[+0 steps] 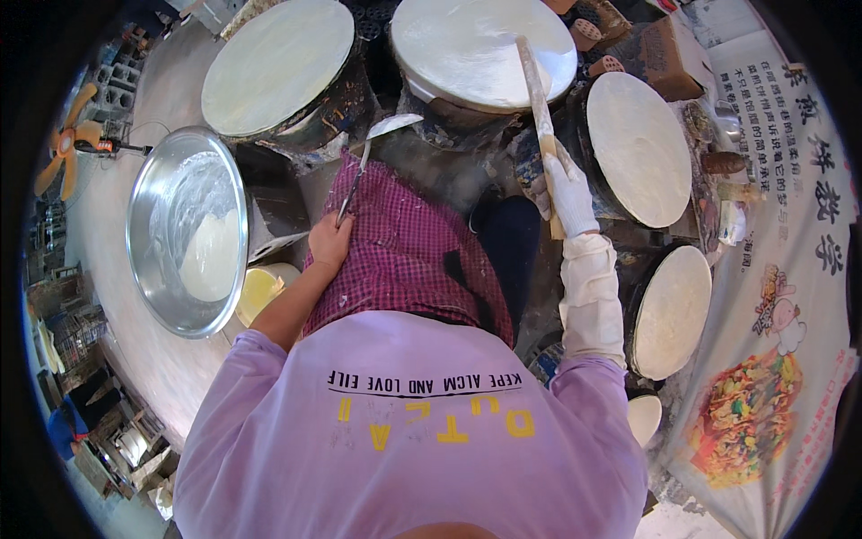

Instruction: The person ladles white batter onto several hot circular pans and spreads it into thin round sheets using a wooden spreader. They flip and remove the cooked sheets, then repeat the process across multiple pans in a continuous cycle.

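My bare left hand [330, 237] grips the dark handle of a metal ladle [394, 125], whose bowl hangs in front of my checked apron. In a white glove, my right hand [570, 192] holds a long flat wooden spreader [534, 87]. The spreader's far end lies over the round griddle [465, 40] straight ahead, which carries a thin layer of pale batter. Batter also coats the griddle at the front left [279, 64] and the one at the right [640, 148]. To my left stands a wide steel basin [188, 232] with white batter [212, 259] in it.
Lower right are another coated griddle [673, 313] and a smaller pale disc [644, 419]. A yellow bucket [262, 293] sits beside the basin. An orange-bladed fan [66, 143] stands far left. Cardboard box [663, 57] and perforated briquettes [606, 65] lie front right, near a printed banner [774, 269].
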The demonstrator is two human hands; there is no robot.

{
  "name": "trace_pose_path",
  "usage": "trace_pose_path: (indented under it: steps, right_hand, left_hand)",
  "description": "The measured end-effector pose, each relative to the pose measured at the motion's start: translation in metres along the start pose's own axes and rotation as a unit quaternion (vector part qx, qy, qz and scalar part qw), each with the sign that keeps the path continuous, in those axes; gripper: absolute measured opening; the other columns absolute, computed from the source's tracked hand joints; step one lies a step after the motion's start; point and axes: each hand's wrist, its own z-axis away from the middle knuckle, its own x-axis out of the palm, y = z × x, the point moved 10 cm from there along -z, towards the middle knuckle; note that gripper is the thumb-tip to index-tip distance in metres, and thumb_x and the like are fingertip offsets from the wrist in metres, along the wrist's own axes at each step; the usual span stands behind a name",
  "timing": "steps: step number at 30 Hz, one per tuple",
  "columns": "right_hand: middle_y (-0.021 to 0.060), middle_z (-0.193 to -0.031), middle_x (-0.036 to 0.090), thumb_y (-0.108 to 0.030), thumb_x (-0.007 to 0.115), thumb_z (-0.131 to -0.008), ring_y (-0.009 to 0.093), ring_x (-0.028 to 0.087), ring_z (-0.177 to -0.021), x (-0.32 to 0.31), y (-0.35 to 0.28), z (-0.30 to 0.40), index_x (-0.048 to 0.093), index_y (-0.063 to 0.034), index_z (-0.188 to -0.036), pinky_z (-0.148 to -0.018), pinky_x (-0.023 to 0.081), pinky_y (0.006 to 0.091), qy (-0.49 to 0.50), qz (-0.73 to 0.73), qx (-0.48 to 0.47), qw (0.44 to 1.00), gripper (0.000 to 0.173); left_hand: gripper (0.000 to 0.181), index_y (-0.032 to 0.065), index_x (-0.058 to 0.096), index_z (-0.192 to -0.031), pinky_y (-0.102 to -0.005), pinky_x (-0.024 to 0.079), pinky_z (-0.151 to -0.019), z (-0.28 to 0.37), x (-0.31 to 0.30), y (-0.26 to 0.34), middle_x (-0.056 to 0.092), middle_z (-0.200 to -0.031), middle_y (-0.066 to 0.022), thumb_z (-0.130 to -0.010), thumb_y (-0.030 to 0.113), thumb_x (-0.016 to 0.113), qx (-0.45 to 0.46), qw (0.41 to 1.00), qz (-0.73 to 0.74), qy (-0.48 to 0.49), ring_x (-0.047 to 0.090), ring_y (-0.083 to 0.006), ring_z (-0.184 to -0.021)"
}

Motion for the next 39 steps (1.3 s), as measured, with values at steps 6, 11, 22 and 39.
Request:
trace_pose_path:
  steps: [6,11,22,39]
  right_hand:
    - [0.0034,-0.063,0.056,-0.027,0.050,-0.100,0.011,0.045,-0.037,0.037,0.056,0.017,0.043,-0.0188,-0.146,-0.033,0.035,0.0263,-0.080,0.013,0.016,0.997,0.047]
    - [0.0088,-0.068,0.063,-0.027,0.051,-0.100,0.019,0.056,-0.044,-0.026,0.038,-0.022,0.046,-0.0195,-0.144,-0.040,0.043,0.0313,0.019,0.042,-0.018,0.999,0.045]
    - [0.0255,-0.104,0.067,-0.030,0.048,-0.101,0.045,0.064,-0.090,-0.015,0.000,-0.038,0.040,-0.0209,-0.147,-0.075,0.051,0.0512,0.254,0.356,-0.149,0.887,0.047]
    - [0.0260,-0.129,0.058,-0.029,0.052,-0.097,0.041,0.051,-0.125,0.037,-0.067,-0.109,0.055,-0.0006,-0.133,-0.106,0.041,0.0409,0.176,0.310,-0.131,0.925,0.046]
  left_hand:
    - [0.038,0.0040,0.063,-0.078,-0.0519,0.046,-0.069,-0.001,0.006,0.017,0.065,-0.079,-0.0227,-0.088,0.041,0.059,-0.013,0.998,-0.056,-0.025,0.063,-0.0431,-0.077]
    - [0.039,0.0037,0.063,-0.078,-0.0516,0.046,-0.069,0.000,0.000,0.017,0.064,-0.080,-0.0228,-0.088,0.041,0.060,-0.014,0.998,-0.054,-0.023,0.062,-0.0431,-0.077]
    - [0.036,0.0039,0.061,-0.076,-0.0508,0.046,-0.066,-0.005,0.007,0.015,0.063,-0.076,-0.0223,-0.087,0.038,0.061,0.014,0.998,-0.055,-0.019,0.062,-0.0431,-0.074]
    - [0.033,0.0049,0.059,-0.075,-0.0498,0.045,-0.065,-0.007,0.004,0.006,0.061,-0.073,-0.0205,-0.087,0.036,0.062,-0.003,1.000,-0.017,-0.015,0.061,-0.0414,-0.072]
